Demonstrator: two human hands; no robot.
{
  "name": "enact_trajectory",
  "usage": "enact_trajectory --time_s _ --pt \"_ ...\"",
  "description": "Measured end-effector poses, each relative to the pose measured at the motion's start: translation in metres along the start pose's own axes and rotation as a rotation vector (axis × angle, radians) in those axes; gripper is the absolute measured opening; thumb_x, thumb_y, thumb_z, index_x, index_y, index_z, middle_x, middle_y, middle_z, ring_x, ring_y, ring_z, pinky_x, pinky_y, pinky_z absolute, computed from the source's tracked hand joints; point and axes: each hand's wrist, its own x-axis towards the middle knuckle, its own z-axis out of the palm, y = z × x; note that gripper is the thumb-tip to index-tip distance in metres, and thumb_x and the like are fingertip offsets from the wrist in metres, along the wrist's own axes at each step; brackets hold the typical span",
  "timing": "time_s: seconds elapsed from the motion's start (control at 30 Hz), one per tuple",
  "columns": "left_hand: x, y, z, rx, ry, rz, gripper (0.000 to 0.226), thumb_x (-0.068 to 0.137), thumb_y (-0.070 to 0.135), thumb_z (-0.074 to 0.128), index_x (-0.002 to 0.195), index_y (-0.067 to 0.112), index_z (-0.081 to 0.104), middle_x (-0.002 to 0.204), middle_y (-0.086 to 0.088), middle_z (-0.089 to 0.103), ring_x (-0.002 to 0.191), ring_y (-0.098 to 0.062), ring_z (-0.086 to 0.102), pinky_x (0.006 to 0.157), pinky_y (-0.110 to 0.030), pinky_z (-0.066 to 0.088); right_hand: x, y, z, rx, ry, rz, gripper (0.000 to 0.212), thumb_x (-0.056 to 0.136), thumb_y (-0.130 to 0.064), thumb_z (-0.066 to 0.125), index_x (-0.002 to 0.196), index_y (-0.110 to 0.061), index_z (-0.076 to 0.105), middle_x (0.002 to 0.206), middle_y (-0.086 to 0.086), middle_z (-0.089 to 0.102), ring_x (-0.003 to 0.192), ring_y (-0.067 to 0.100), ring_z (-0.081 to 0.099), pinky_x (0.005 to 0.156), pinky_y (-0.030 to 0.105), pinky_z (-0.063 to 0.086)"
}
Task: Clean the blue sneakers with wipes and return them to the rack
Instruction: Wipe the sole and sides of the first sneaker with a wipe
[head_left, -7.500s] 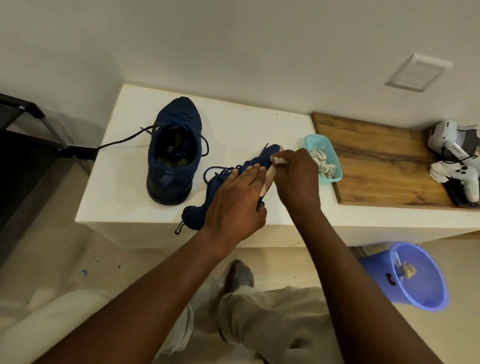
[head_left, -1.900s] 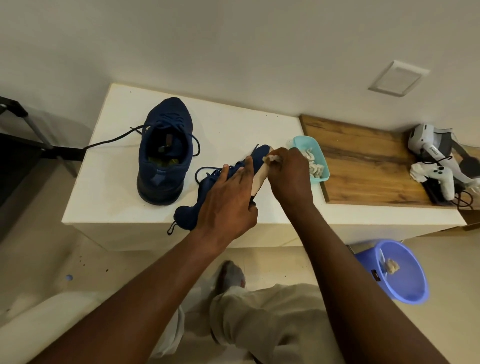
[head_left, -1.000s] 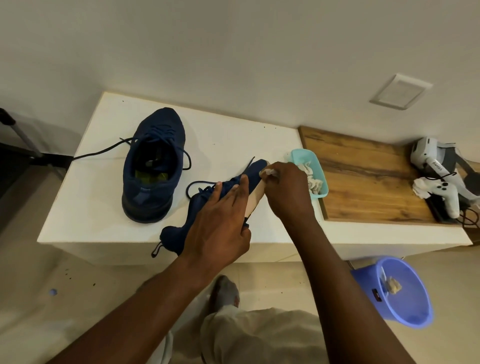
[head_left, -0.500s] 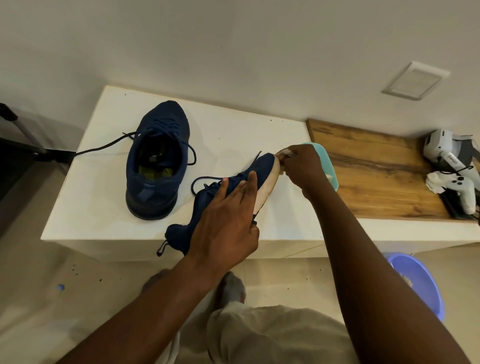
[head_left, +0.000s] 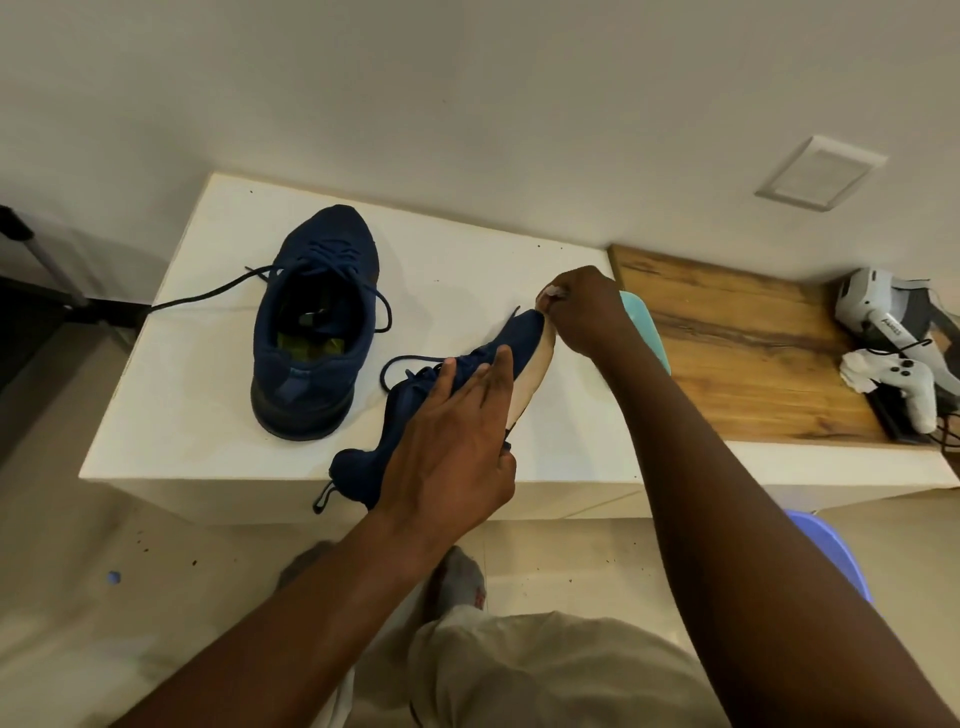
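One blue sneaker (head_left: 317, 317) stands upright on the white table (head_left: 197, 364), its laces trailing off to the left. The second blue sneaker (head_left: 511, 343) lies tipped on its side near the table's front edge, pale sole facing right. My left hand (head_left: 452, 441) holds it across the upper, thumb round the sole side. My right hand (head_left: 584, 309) pinches a white wipe (head_left: 551, 292) against the sneaker's toe. Most of the wipe is hidden in my fingers.
A turquoise tray (head_left: 647, 322) peeks out behind my right wrist, beside a wooden board (head_left: 743, 353). White headset and controller (head_left: 904, 358) lie at the far right. A blue bucket (head_left: 826, 551) stands on the floor under my right arm. A dark stand (head_left: 47, 291) is at the left.
My right hand has slid the wipe along the sole, from the forefoot up to the toe tip. My left hand keeps its hold on the sneaker. The view has shifted slightly.
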Motion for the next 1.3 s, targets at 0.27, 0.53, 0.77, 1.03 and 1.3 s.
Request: enact_trajectory --time_s 0.27,0.53,0.77,1.03,1.3 --pt "-0.001 0.002 0.004 0.130 -0.049 0.119 0.099 0.075 0.020 0.075 0.157 0.001 0.024 0.150 -0.010 0.051 0.141 -0.023 0.043 0.125 -0.038 0.017 -0.056 0.002 0.001 -0.198 -0.008 -0.135 0.022 0.090 0.001 0.053 0.101 -0.014 0.065 0.090 -0.002 0.056 0.075 0.012 0.053 0.068 0.022 0.040" --pt "-0.003 0.004 0.005 0.181 -0.037 0.102 0.095 0.071 0.018 0.077 0.154 0.000 0.034 0.144 -0.010 0.058 0.136 -0.026 0.051 0.121 -0.039 0.020 -0.034 0.011 0.001 -0.049 0.130 0.003 0.021 0.093 -0.001 0.053 0.106 -0.007 0.068 0.101 0.008 0.068 0.084 0.015 0.058 0.074 0.023 0.041" --pt "-0.002 0.005 0.010 0.203 -0.069 0.166 0.095 0.075 0.017 0.075 0.155 -0.001 0.027 0.154 -0.016 0.045 0.141 -0.029 0.047 0.122 -0.051 0.028 -0.095 0.018 0.017 -0.015 0.157 -0.128 0.021 0.092 -0.003 0.053 0.096 -0.013 0.071 0.091 0.005 0.069 0.078 0.014 0.061 0.059 0.009 0.035" --pt "-0.010 0.029 0.005 0.325 -0.215 0.132 0.093 0.090 0.031 0.058 0.160 0.006 0.002 0.169 -0.011 0.013 0.156 -0.028 0.011 0.122 -0.063 -0.001 -0.096 0.037 0.028 0.190 0.390 0.029 0.019 0.100 -0.011 0.051 0.109 -0.012 0.068 0.111 0.005 0.063 0.096 0.012 0.059 0.072 0.000 0.032" --pt "-0.014 0.044 0.005 0.501 -0.339 0.134 0.092 0.094 0.034 0.062 0.161 0.015 0.001 0.170 -0.009 0.002 0.156 -0.033 0.003 0.105 -0.082 -0.008 -0.098 0.062 0.037 0.284 0.457 0.052 0.019 0.101 -0.022 0.054 0.112 -0.012 0.067 0.117 0.006 0.068 0.113 0.018 0.062 0.089 0.020 0.044"
